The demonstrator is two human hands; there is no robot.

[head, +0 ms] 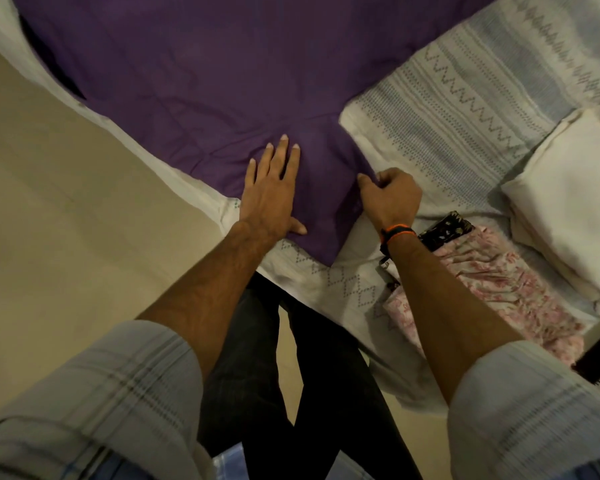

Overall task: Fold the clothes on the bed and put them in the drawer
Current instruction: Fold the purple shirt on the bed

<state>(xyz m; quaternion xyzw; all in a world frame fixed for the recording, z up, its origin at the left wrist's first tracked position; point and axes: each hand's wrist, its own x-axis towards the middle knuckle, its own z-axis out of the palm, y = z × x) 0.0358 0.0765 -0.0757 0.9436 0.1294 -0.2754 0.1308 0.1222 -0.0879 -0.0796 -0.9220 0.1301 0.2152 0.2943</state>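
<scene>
A large purple garment (201, 74) lies spread flat across the bed (458, 109), with one sleeve reaching toward me. My left hand (271, 192) lies flat on that sleeve, fingers straight, pressing it down. My right hand (390, 195) has its fingers curled and pinches the sleeve's right edge. A pink floral cloth (492, 292) and a dark patterned piece (445, 228) lie crumpled to the right of my right forearm. No drawer shows in this view.
The bed is covered by a white sheet with grey zigzag stripes. A folded white pile (568, 209) sits at the right edge. Beige floor (49, 220) lies to the left. My dark trousers (291, 375) stand against the bed's near corner.
</scene>
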